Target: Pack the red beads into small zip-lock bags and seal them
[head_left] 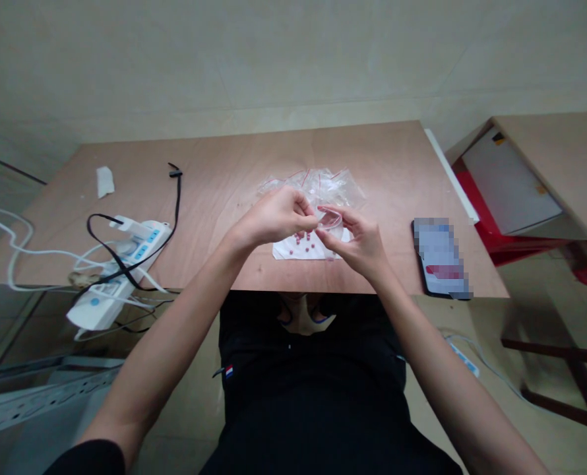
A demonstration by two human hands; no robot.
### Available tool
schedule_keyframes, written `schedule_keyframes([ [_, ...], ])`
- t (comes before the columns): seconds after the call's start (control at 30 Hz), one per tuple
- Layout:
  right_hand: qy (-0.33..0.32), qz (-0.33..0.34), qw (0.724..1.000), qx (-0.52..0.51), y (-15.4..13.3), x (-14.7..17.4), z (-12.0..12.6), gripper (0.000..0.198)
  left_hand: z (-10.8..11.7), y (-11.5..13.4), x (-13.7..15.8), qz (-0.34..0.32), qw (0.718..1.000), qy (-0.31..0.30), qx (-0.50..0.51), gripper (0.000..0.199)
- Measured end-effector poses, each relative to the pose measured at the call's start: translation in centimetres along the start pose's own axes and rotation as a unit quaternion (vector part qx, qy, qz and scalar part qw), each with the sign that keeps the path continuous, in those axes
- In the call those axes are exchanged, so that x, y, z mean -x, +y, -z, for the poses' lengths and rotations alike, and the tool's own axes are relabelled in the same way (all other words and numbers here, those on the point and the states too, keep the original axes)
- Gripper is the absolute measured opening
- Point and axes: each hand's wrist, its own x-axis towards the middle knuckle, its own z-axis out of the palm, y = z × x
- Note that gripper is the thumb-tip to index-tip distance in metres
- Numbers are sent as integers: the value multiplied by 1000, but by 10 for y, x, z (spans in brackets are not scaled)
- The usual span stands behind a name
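My right hand (360,242) holds a small clear zip bag (332,223) between thumb and fingers, its mouth spread apart. Close beside that mouth, my left hand (284,214) is closed in a pinch; whatever lies between its fingertips is too small to make out. Under both hands lies a white sheet of paper (281,251) with several small reddish-pink beads or pellets (307,249) scattered on it. Just beyond the hands rests a loose pile of clear zip bags (340,187) with red seal lines.
A phone (439,257) lies near the table's (214,191) right front edge. At left, a white power strip (125,264) with plugs and cables overhangs the front edge. A black strap (179,198) and a white scrap (104,181) lie farther back. A red stool (506,244) stands at right.
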Motion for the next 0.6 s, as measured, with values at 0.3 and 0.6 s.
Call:
schedule_keyframes([
  [0.3, -73, 53, 992, 89, -11, -42, 22, 37, -4, -18, -23, 54, 954, 141, 260, 27],
  [0.6, -330, 193, 879, 286, -15, -124, 31, 8, -58, -22, -39, 157, 683, 57, 711, 42],
])
